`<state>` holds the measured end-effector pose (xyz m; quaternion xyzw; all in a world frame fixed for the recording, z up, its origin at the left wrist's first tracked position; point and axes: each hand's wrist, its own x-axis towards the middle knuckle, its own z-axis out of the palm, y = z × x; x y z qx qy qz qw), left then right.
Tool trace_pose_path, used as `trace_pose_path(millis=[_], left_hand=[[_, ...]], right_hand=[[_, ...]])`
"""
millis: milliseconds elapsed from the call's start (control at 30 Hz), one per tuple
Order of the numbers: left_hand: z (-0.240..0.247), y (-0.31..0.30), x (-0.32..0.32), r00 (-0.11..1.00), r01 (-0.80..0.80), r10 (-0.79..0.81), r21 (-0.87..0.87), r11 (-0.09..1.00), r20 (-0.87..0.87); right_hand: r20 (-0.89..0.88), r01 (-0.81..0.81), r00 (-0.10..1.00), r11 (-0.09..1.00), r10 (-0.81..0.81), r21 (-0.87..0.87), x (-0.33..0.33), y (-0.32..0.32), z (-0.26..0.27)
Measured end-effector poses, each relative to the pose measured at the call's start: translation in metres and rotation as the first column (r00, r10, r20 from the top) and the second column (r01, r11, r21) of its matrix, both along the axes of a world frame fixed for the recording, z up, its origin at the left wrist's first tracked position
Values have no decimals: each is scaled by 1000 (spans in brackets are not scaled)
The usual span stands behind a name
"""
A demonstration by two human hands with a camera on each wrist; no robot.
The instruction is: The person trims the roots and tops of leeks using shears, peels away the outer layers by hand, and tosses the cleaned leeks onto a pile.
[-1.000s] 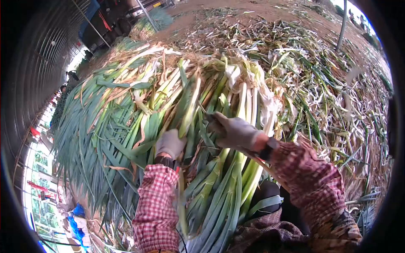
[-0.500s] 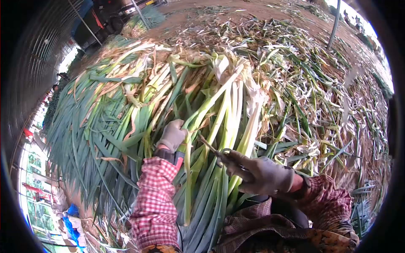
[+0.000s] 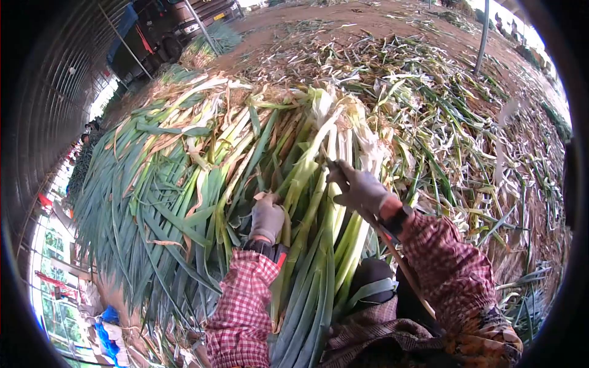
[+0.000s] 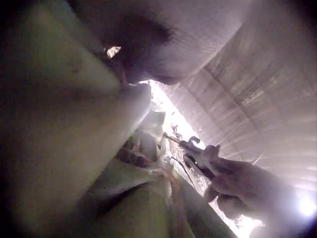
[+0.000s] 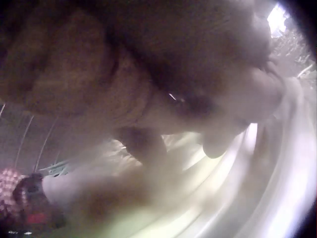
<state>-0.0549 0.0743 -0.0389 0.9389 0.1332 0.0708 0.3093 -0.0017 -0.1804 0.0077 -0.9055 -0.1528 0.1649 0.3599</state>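
In the head view, my gloved left hand (image 3: 267, 218) grips a large green onion (image 3: 300, 178) by its leafy part, the pale stalk slanting up and right. Close by on the right, my gloved right hand (image 3: 363, 191) holds what looks like an air blow gun (image 3: 335, 175), its tip beside the pale stalks. A thin hose (image 3: 402, 264) trails from it toward my lap. The left wrist view shows the blow gun (image 4: 198, 156) with its narrow nozzle and small hook, past a blurred stalk (image 4: 94, 144). In the right wrist view, my glove (image 5: 99, 69) hides most of the tool.
A broad heap of green onions (image 3: 141, 202) spreads to the left, leaves toward me. Stripped leaves and skins (image 3: 466, 153) cover the ground on the right. A metal pole (image 3: 485, 37) stands far right; a parked vehicle (image 3: 184, 21) is at the back left beside a ribbed wall (image 3: 43, 92).
The right hand dropped lower and right with the blow gun, then came back up beside the pale stalks. The left hand, with its green onion, has shifted a little right.
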Motion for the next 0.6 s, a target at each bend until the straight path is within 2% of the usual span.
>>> trace_pose_path(millis=[67, 133, 167, 267, 300, 333, 400, 433, 467, 500, 533, 600], left_hand=[[3, -1, 1, 993, 23, -28, -48, 999, -113], [13, -2, -3, 975, 116, -105, 43, 992, -196], [19, -4, -6, 960, 165, -141, 83, 983, -241], [38, -8, -17, 961, 256, -170, 463, 849, -220], [44, -5, -8, 946, 166, -44, 365, 916, -322], [69, -10, -6, 973, 121, -12, 462, 878, -232], [85, -14, -3, 999, 9, 22, 712, 702, -35], [86, -17, 2, 999, 17, 18, 737, 676, -39], [88, -21, 7, 999, 18, 10, 764, 645, -32], [77, -21, 12, 995, -50, -45, 817, 574, 92], [69, -18, 12, 997, -23, -50, 826, 563, 61], [70, -28, 4, 999, 31, -48, 837, 546, -6]], right_hand=[[16, 54, 998, 998, -53, -15, 37, 1, -17], [80, 127, 989, 992, -125, -15, 63, 4, -27], [153, 134, 978, 990, -139, 42, 65, 4, -30], [8, 124, 992, 984, -126, 130, 36, 0, -30], [1, 74, 997, 991, -75, 110, 15, -7, -20], [-13, 24, 1000, 996, -23, 88, -14, -10, -13], [2, -140, 990, 971, 143, 193, -72, -17, 4], [9, -220, 974, 944, 224, 247, -101, -21, 12], [-78, -289, 945, 923, 317, 253, -111, -20, 28], [-84, -221, 964, 935, 253, 279, -110, -18, 24], [-93, -157, 977, 938, 194, 309, -106, -13, 14], [14, -7, 1000, 931, 2, 365, -75, -13, -3]])
